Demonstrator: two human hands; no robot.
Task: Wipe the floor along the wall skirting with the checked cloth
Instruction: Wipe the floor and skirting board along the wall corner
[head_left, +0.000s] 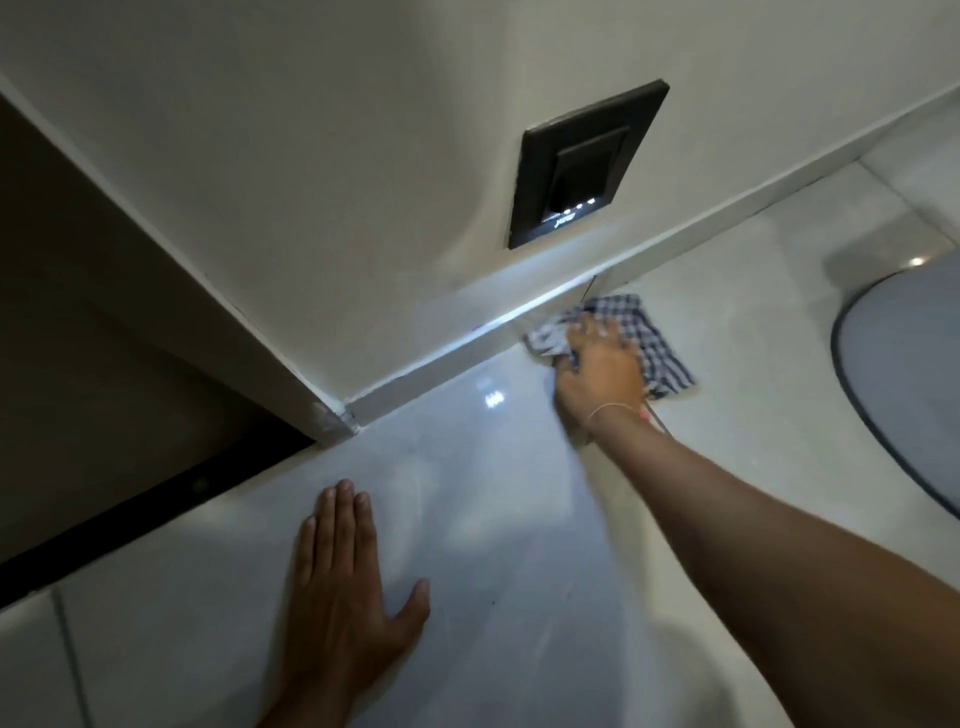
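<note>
Right hand on the checked cloth, pressed down right by the skirting.

So the right hand (597, 364) is right of centre in the frame, fingers spread over the checked cloth (660, 358), with a bunched bit gripped under the fingers at the cloth's left end, which sits right up against the skirting (457, 345). The rest of the cloth lies flat on the glossy pale floor (519, 519) to the right of the hand. The left hand (343, 582) is in the lower middle, wide open, palm flat on the tile, holding nothing. There's a dark wall plate (587, 163) with tiny lit dots above the cloth, a dark opening (104, 364) at the left, and a grey rounded mat (914, 364) at the right edge.
</note>
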